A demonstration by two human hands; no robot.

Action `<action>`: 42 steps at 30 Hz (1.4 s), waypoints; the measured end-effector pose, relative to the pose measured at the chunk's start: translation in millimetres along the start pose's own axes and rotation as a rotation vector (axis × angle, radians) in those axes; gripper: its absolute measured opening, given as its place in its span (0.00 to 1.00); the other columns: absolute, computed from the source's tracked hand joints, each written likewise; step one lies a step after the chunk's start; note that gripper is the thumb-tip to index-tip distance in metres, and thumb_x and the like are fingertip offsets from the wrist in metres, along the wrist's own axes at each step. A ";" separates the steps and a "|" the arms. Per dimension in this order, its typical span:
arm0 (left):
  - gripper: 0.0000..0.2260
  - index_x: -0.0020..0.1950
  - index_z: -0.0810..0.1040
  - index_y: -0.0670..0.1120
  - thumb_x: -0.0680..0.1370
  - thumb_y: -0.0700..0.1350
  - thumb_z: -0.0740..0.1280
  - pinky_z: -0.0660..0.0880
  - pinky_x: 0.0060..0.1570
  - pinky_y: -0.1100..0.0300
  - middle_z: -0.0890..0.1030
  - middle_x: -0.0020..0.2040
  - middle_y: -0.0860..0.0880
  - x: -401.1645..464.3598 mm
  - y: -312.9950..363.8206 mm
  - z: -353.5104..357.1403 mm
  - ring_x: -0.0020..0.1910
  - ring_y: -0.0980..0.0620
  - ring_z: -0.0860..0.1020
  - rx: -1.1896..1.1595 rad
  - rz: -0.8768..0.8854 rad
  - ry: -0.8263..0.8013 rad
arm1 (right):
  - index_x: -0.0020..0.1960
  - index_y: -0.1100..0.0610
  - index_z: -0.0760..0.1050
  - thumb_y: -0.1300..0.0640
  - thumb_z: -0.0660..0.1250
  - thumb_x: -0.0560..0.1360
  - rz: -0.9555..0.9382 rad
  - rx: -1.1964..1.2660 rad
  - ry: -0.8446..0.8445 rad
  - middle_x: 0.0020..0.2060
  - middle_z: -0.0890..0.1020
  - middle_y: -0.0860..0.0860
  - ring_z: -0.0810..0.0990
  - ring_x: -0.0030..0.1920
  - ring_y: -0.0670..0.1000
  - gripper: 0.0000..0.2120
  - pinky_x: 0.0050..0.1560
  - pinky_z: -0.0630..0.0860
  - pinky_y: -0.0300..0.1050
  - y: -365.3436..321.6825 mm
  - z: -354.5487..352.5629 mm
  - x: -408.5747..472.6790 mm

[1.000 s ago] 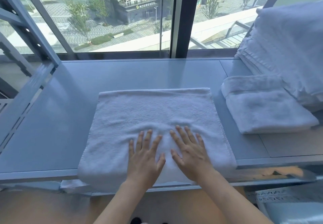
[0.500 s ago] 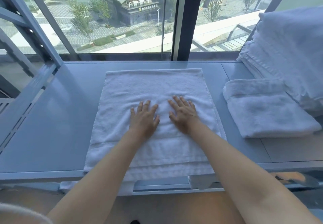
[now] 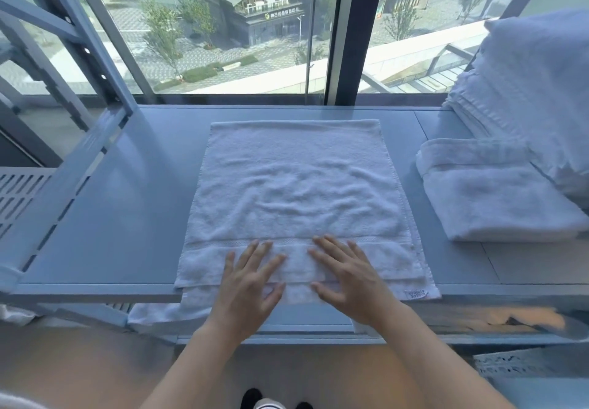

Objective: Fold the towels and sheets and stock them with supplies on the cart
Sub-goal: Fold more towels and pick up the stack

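Observation:
A white towel (image 3: 296, 185) lies spread flat on the grey shelf top (image 3: 127, 204), its near end hanging over the front edge. My left hand (image 3: 248, 284) and my right hand (image 3: 347, 278) press flat on the towel's near band, side by side, fingers straight and spread. A folded white towel (image 3: 490, 198) lies to the right. Behind it stands a tall stack of folded white linen (image 3: 535, 89).
A large window (image 3: 242, 26) with dark frames runs along the back of the shelf. A grey metal rack frame (image 3: 79, 58) rises at the left. More white cloth (image 3: 149, 313) shows on a lower level under the front edge.
Both hands slid back from the towel's middle to its near edge, still flat on it. The towel now lies further onto the shelf than a second ago.

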State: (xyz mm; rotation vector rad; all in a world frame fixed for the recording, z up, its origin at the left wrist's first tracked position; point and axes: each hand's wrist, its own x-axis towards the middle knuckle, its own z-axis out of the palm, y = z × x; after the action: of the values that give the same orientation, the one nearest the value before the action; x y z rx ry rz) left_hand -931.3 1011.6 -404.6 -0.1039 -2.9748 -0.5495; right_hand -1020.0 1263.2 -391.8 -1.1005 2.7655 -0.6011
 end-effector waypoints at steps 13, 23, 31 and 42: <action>0.23 0.71 0.77 0.54 0.77 0.59 0.68 0.66 0.70 0.41 0.68 0.78 0.50 59.7 -9.4 -33.9 0.78 0.48 0.64 0.097 -0.065 -0.118 | 0.80 0.51 0.63 0.52 0.62 0.79 0.086 -0.035 -0.034 0.82 0.58 0.48 0.52 0.82 0.49 0.30 0.81 0.47 0.59 -21.4 -0.9 58.9; 0.21 0.73 0.77 0.51 0.79 0.49 0.70 0.66 0.72 0.38 0.73 0.75 0.47 21.4 -38.5 -32.3 0.76 0.45 0.70 0.029 -0.080 0.077 | 0.74 0.57 0.74 0.76 0.58 0.76 0.212 0.066 0.205 0.74 0.73 0.49 0.67 0.78 0.51 0.31 0.78 0.62 0.45 51.5 -37.4 -10.7; 0.18 0.56 0.86 0.47 0.71 0.39 0.63 0.77 0.55 0.45 0.84 0.62 0.46 12.2 -85.5 -54.5 0.59 0.40 0.81 0.030 -0.202 0.281 | 0.69 0.57 0.79 0.75 0.59 0.76 0.246 0.084 0.268 0.70 0.78 0.49 0.73 0.73 0.49 0.27 0.74 0.68 0.45 65.4 -44.4 -18.7; 0.16 0.56 0.87 0.47 0.75 0.30 0.71 0.79 0.56 0.51 0.85 0.60 0.50 23.2 -62.1 -108.9 0.57 0.45 0.81 -0.068 -0.104 0.484 | 0.59 0.54 0.86 0.69 0.72 0.76 0.211 -0.011 0.561 0.55 0.87 0.51 0.86 0.56 0.53 0.15 0.56 0.79 0.44 62.5 -117.3 -17.4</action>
State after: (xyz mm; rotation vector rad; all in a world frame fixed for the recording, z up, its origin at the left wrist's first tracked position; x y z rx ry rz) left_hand -948.9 915.6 -322.4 0.1569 -2.5009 -0.5897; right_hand -1075.1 1354.0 -309.9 -0.7019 3.2916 -0.9936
